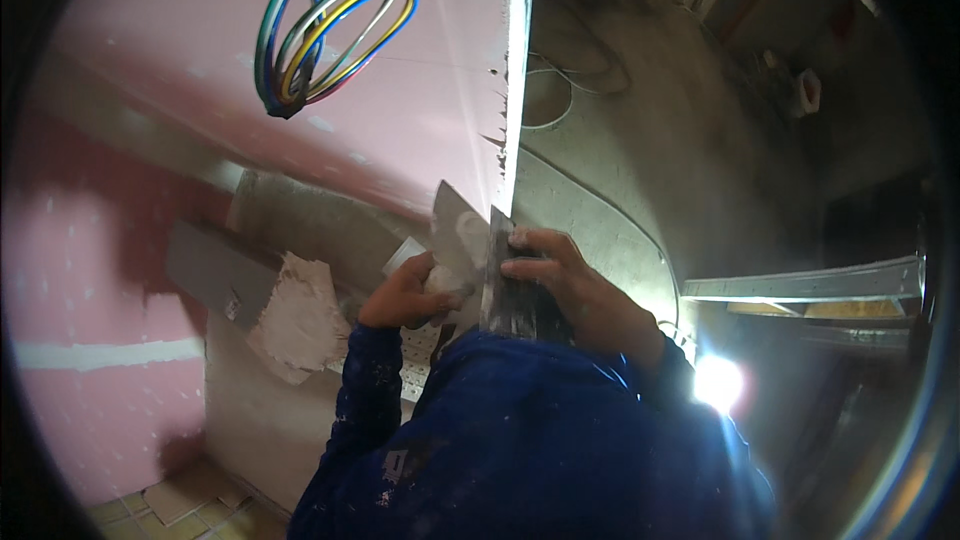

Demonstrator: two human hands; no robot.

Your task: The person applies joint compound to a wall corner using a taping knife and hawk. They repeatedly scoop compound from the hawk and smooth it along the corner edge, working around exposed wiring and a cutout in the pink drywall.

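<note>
My left hand [402, 297] is closed round the lower part of a putty knife [460, 225], whose broad grey blade points up and carries pale smears. Just to its right, the fingers of my right hand [585, 292] press on the edge of a dark, flat metal piece [497, 285], streaked with pale compound; its full shape is hidden by my hand and body. Both tools are close to the lower end of a white corner edge [515, 90] of the pink plasterboard wall [420, 100]. Whether the blade touches the wall cannot be told.
A coil of coloured wires [300, 60] hangs from the pink wall. At left are a grey panel [220, 270] and a ragged pale slab [300, 315]. A bright lamp [718, 383] shines low at right, below a metal rail [800, 287]. A cable [620, 205] trails across the grey floor.
</note>
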